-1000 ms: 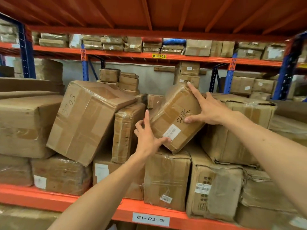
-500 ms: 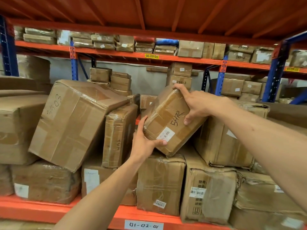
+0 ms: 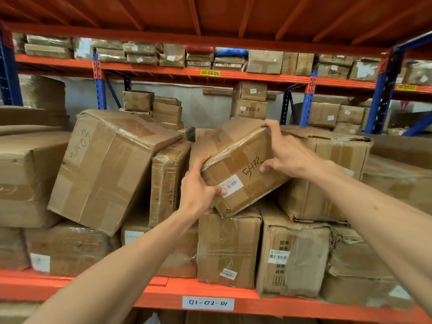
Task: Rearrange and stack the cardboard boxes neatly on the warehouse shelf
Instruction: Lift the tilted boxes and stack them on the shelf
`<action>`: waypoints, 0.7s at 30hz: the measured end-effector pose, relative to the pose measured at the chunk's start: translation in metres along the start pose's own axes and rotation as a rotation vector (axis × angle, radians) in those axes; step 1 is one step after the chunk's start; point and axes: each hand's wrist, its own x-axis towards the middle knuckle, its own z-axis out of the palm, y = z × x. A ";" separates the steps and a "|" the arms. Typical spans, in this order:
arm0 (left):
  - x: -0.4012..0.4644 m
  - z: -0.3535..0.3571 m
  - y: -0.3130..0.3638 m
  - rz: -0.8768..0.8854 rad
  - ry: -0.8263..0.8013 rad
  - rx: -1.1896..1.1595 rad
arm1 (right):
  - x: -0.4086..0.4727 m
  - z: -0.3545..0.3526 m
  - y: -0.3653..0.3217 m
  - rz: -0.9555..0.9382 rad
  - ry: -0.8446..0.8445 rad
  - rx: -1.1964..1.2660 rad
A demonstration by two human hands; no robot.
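Note:
A small taped cardboard box marked 5472 sits tilted on top of the stacked boxes in the middle of the orange shelf. My left hand grips its lower left corner, thumb on the white barcode label. My right hand grips its upper right edge, fingers curled over the top. A big tilted box marked 5503 leans at the left. A narrow upright box stands between the two.
Lower boxes line the shelf front, with a crumpled one at the right. A large box sits behind my right hand. A blue upright stands at the right. More boxes fill the far racks.
Both hands have tightened on the 5472 box, the right fingers now curled over its top edge. The box has turned to a flatter tilt and come slightly toward me.

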 end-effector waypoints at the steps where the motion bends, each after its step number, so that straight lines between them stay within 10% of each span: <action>1: 0.001 -0.005 0.002 0.019 -0.023 0.036 | -0.007 0.003 0.000 0.034 0.017 0.036; 11: 0.028 -0.038 0.022 0.165 -0.359 0.420 | -0.073 0.056 -0.002 0.312 0.110 0.318; 21: 0.041 -0.013 0.021 0.184 -0.353 0.452 | -0.057 0.046 0.024 0.201 0.051 0.164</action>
